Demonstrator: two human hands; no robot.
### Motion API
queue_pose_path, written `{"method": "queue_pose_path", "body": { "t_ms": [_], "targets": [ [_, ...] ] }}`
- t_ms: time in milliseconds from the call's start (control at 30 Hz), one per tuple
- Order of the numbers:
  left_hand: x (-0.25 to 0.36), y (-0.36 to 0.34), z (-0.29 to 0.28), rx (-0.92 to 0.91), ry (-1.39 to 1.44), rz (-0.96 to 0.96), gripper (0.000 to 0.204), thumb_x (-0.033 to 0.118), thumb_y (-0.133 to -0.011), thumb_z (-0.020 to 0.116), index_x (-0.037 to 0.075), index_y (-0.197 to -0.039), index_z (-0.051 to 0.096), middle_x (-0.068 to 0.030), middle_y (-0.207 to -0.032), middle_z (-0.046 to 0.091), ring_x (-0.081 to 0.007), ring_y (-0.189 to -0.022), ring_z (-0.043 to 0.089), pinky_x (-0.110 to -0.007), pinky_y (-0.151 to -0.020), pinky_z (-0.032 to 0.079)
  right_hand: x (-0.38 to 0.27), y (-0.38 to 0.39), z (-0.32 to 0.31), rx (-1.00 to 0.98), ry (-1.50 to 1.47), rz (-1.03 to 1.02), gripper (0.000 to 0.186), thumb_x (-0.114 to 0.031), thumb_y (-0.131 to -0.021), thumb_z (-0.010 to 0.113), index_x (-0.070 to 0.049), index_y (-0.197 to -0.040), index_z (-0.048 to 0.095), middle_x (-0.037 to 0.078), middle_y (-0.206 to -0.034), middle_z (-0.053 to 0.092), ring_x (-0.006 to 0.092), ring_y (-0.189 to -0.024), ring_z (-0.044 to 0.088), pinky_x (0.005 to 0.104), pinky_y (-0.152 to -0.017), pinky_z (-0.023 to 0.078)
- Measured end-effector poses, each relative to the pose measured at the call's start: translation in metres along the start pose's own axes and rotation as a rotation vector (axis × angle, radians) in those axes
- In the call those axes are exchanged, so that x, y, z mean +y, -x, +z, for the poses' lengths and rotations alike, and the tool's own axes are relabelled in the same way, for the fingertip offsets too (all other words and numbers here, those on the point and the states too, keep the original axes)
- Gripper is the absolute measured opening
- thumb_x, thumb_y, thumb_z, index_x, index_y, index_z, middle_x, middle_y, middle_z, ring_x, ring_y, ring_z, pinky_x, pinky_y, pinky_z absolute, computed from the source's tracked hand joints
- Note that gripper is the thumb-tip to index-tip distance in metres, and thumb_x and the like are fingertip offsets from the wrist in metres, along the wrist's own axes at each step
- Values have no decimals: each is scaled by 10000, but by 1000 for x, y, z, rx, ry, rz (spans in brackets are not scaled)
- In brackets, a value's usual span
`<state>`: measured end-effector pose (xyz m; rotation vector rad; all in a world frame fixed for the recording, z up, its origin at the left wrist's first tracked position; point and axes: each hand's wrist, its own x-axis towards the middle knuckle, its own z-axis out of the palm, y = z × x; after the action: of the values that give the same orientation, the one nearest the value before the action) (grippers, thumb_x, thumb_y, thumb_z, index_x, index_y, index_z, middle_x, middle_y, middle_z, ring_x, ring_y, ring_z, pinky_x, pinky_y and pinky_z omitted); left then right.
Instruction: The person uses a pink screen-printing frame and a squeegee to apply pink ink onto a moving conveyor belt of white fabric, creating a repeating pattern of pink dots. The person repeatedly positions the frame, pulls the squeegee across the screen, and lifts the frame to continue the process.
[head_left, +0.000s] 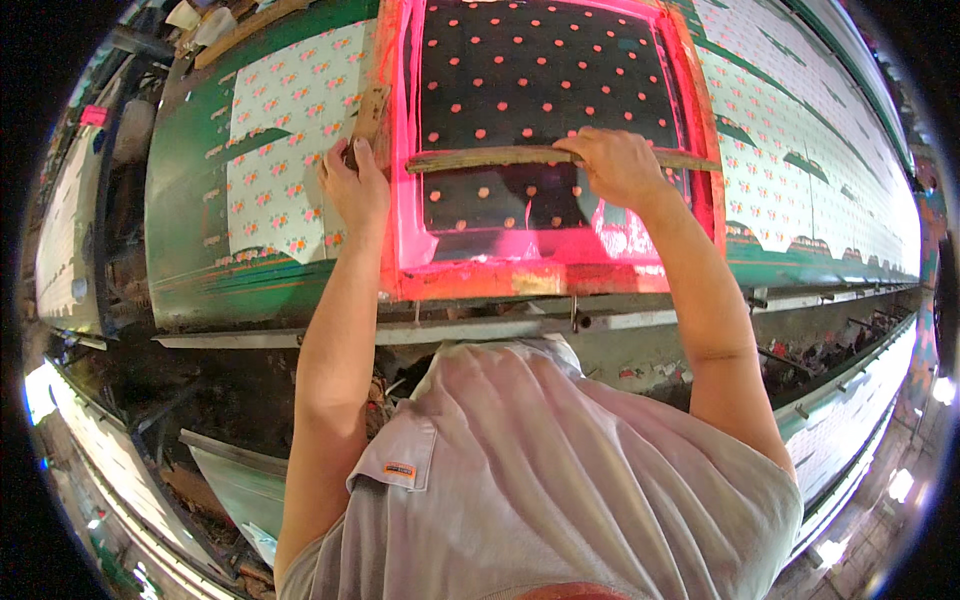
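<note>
A screen-printing frame (pixel 704 120) with pink-stained edges lies on the green table in front of me. Its dark mesh (pixel 540 80) carries small pinkish dots. A long wooden squeegee (pixel 480 159) spans the mesh from side to side, and my right hand (pixel 622 168) grips it right of its middle. Glossy pink ink (pixel 620 235) pools on the near side of the squeegee. At the frame's left edge my left hand (pixel 358 188) is closed around the near end of a wooden strip (pixel 370 115); its fingertips are partly hidden.
White cloth with small orange and pink flowers (pixel 290 145) lies on the green table (pixel 185 200) to the left, and similar cloth (pixel 765 165) to the right. A metal rail (pixel 270 341) runs along the near edge. More long tables (pixel 70 240) stand at both sides.
</note>
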<state>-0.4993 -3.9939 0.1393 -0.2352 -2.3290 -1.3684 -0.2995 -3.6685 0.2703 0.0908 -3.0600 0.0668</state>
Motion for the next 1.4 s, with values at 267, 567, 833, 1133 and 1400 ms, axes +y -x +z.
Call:
{"method": "queue_pose_path", "body": {
  "t_ms": [267,567,833,1133,1400],
  "targets": [
    [-9,-2,5,-7,35,43,541,415,-1043,686,-51,-1317,672,-264,-1291,702,-462,-1315,577,-571,-1165,401,-76,111,24,55,30,42,445,-81,-889,718,-192,-1314,786,89,-1133,786,323,-1020,778,474,-886,621],
    [-3,-2,0,-77,-110,24,640,319,-942,851,-57,-1406,622,-278,-1377,670,-467,-1333,600,-549,-1154,466,-98,148,30,52,-113,47,561,-413,-833,898,-171,-1324,777,119,-1267,741,373,-1279,671,540,-1112,527],
    [1,-6,1,-132,-99,-14,627,297,-976,826,-66,-1442,615,-303,-1369,700,-469,-1280,682,-534,-1104,528,-75,162,17,50,-285,-90,712,-535,-809,903,-85,-1343,763,192,-1268,742,408,-1207,704,522,-1066,550],
    [17,-2,-5,-93,-296,7,583,385,-1009,787,-20,-1413,671,-273,-1329,750,-458,-1251,713,-531,-1068,546,89,240,-11,504,-494,-31,475,-331,-910,829,-35,-1278,780,188,-1314,759,408,-1268,689,529,-1127,518],
    [15,-9,7,-71,-382,-115,651,600,-978,756,-20,-1179,768,-267,-1088,792,-449,-1027,765,-540,-905,580,194,266,33,566,-656,227,698,-425,-1051,667,-72,-1639,538,207,-1701,471,400,-1604,393,542,-1295,328]
  ]
}}
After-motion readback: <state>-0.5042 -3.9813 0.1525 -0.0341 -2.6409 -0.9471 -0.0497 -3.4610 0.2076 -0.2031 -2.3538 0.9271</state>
